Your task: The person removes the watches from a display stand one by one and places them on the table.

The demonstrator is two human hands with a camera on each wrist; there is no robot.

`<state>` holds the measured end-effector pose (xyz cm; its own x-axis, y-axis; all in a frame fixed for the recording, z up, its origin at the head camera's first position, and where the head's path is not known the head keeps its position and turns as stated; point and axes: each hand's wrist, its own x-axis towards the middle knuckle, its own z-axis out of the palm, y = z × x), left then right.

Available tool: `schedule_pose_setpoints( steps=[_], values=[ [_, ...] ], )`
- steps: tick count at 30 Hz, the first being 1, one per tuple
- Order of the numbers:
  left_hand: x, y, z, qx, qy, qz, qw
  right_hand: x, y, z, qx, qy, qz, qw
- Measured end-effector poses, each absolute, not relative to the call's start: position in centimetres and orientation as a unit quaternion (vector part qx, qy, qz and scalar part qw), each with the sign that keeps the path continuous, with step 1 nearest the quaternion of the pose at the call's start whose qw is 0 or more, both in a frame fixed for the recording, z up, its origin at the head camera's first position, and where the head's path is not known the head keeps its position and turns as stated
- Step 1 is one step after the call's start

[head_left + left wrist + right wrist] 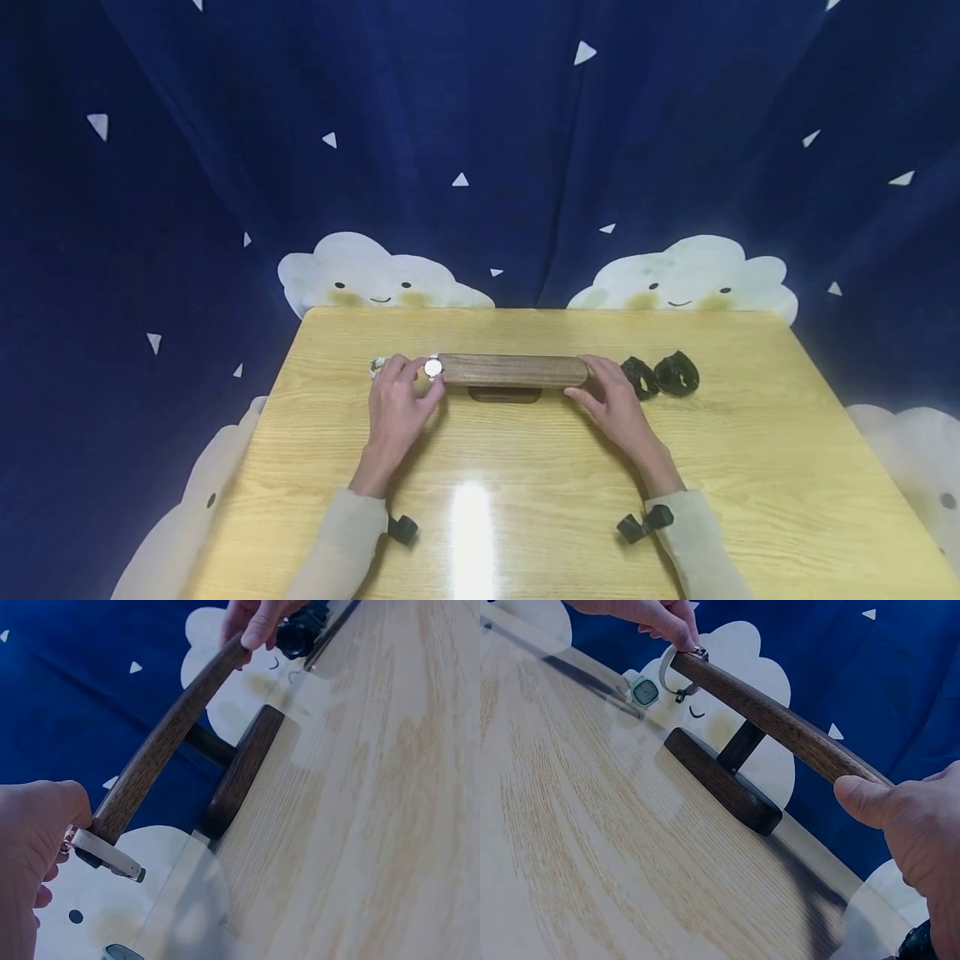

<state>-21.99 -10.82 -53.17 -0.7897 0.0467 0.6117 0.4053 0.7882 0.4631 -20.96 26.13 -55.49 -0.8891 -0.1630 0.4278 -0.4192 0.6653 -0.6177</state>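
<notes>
A dark wooden T-shaped watch stand [513, 371] has a long rounded bar on a short post above an oblong base [724, 784]. At the bar's left end, my left hand [394, 402] pinches a white-strapped, round-faced watch [433, 367]. Its strap loop [666, 673] is around the bar's tip in the right wrist view. My right hand [618, 407] grips the bar's opposite end, thumb on the near side. The fingers behind the bar are partly hidden.
A pale watch with a squarish face [644, 692] lies on the table beyond my left hand. Two black watch-like bands [640, 377] [677, 373] rest right of my right hand. A dark blue curtain [480, 125] hangs behind the wooden table [570, 500].
</notes>
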Motion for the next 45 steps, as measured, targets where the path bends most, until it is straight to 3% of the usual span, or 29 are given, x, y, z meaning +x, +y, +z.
schedule_pose_setpoints(
  steps=[7, 45],
  values=[
    [-22.2, -11.4, -53.2, -0.132, -0.888, -0.297, 0.325, -21.2, 26.1, -55.4, 0.170, -0.895, 0.375, 0.174],
    [-22.7, -15.5, -52.5, -0.102, -0.891, -0.302, 0.322, -21.1, 26.0, -55.4, 0.169, -0.894, 0.375, 0.178]
  ],
)
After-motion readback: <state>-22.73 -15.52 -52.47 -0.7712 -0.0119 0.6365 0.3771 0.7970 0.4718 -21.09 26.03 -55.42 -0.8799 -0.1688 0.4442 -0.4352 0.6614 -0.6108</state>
